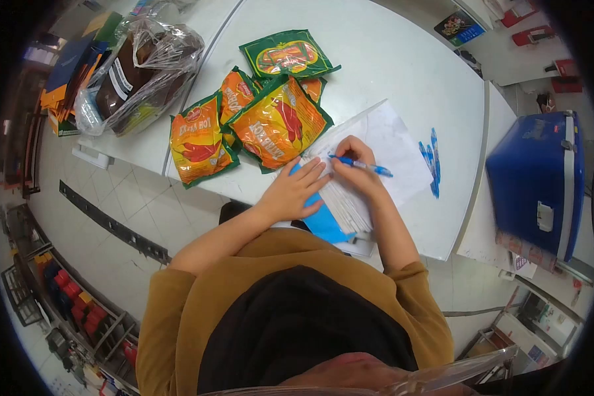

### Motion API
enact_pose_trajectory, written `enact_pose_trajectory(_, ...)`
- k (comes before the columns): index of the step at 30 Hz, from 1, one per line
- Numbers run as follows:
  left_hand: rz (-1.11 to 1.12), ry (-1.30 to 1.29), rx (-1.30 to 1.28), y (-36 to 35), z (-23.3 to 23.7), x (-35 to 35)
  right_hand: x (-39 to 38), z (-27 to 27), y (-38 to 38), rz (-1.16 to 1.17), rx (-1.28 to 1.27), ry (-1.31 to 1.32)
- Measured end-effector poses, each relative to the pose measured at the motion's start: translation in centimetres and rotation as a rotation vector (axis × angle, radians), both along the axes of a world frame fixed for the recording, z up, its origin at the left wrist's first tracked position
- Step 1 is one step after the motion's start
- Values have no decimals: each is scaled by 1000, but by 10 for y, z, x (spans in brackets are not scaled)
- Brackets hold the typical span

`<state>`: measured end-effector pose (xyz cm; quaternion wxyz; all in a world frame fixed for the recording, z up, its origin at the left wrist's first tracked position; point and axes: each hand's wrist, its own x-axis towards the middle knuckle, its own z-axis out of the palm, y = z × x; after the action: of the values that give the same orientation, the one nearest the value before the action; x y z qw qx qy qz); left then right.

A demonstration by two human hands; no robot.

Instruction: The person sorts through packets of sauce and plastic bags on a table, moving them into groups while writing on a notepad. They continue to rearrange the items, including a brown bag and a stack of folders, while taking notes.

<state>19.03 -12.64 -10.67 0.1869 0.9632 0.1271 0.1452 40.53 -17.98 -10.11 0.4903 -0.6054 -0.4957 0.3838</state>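
My right hand (356, 167) is closed around a blue pen (380, 171), its tip at the white paper pages of an open notebook (395, 142). Flat across the notebook's left side lies my left hand (297, 189), fingers stretched out. A blue cover or sheet (327, 224) shows beneath that hand. Just beyond my hands, orange and green snack packets are piled: one with chili pictures (282, 124), another at the left (199, 142), and a mostly green one (289, 54) at the back. Writing on the page is too small to read.
Several blue pens (431, 162) lie on the white table (376, 49), right of the notebook. A blue cooler box (533, 181) stands at the far right. A clear plastic bag with brown contents (145, 76) sits at the left, beside stacked folders (79, 66).
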Motion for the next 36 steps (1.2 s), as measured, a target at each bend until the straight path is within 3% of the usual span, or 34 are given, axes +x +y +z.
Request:
enact_pose_trajectory(4,-14,14,-4,3,2,1,-8,15,-2,84,7,-123)
enact_pose_trajectory(10,-23,-3,-18,4,2,1,-6,12,-1,124,-52,-77)
enact_pose_trajectory(36,-12,3,-34,6,4,3,-10,7,4,23,-81,-52)
